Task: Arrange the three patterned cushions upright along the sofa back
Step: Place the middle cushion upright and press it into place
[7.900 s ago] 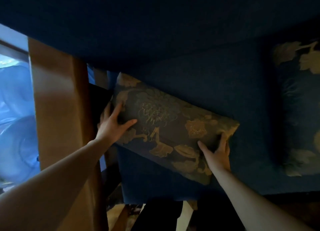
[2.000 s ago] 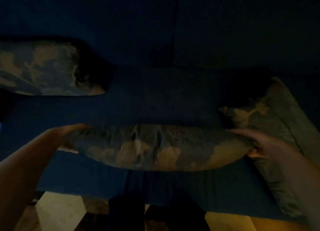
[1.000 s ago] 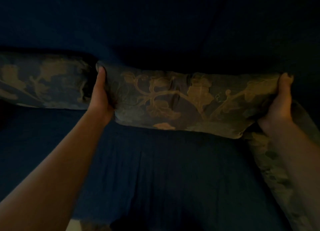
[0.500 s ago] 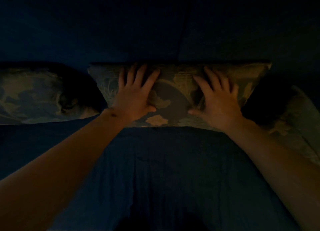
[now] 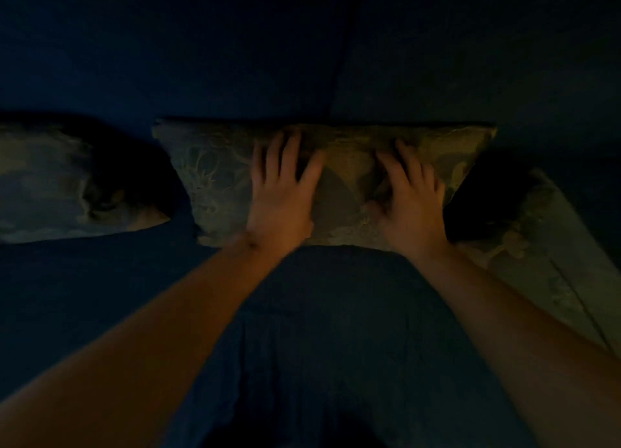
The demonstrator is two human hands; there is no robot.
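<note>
Patterned cushion (image 5: 215, 182) under flat hands (image 5: 280, 199) (both spread)

The middle cushion (image 5: 215, 178), dull gold with a leafy pattern, stands upright against the dark blue sofa back (image 5: 302, 51), directly under both flat palms. A second patterned cushion (image 5: 43, 185) leans against the back well to the left of the left hand (image 5: 282, 192). The third cushion (image 5: 551, 252) lies tilted just to the right of the right hand (image 5: 413, 202), running toward the seat's front.
</note>
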